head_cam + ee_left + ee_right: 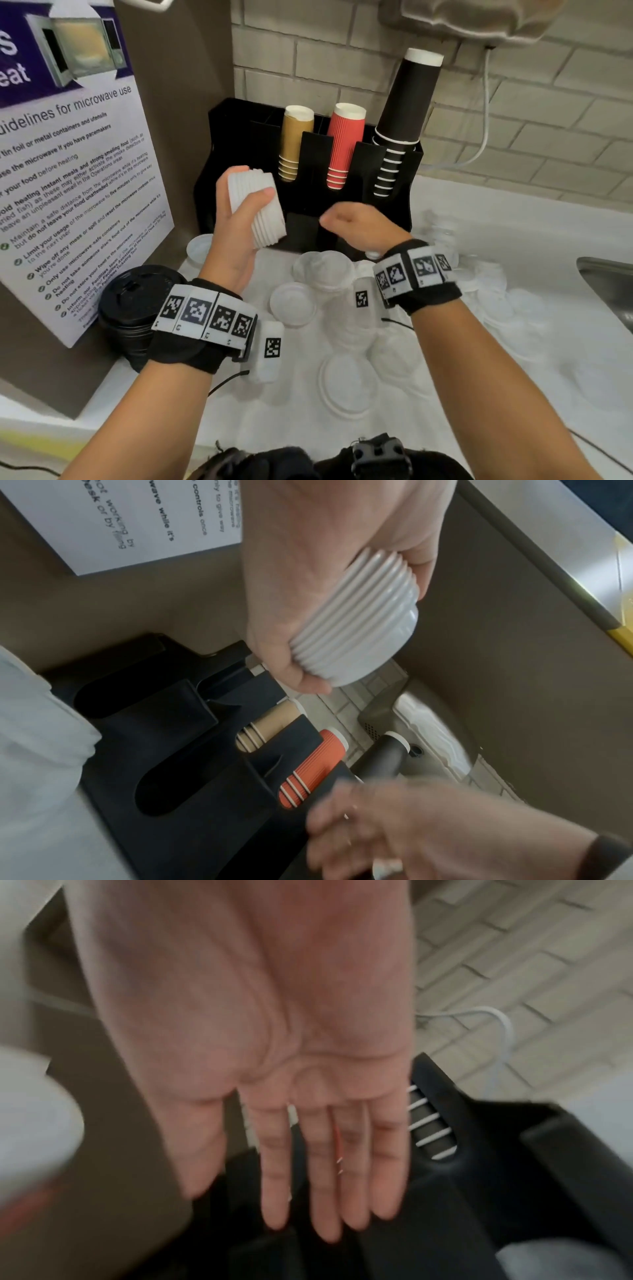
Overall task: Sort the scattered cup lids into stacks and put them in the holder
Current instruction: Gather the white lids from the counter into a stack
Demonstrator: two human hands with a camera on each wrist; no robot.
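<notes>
Mostly blurred right hand (274, 1069); left hand (236, 219) holds lid stack (257, 209).

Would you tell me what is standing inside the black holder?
The black holder carries tan cups, red cups and black cups; its walls hide their lower ends.

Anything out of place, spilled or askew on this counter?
Yes: clear lids lie scattered over the white counter before the black holder, some overlapping. The black cups lean right. Left hand grips a neat white lid stack; right hand is empty.
</notes>
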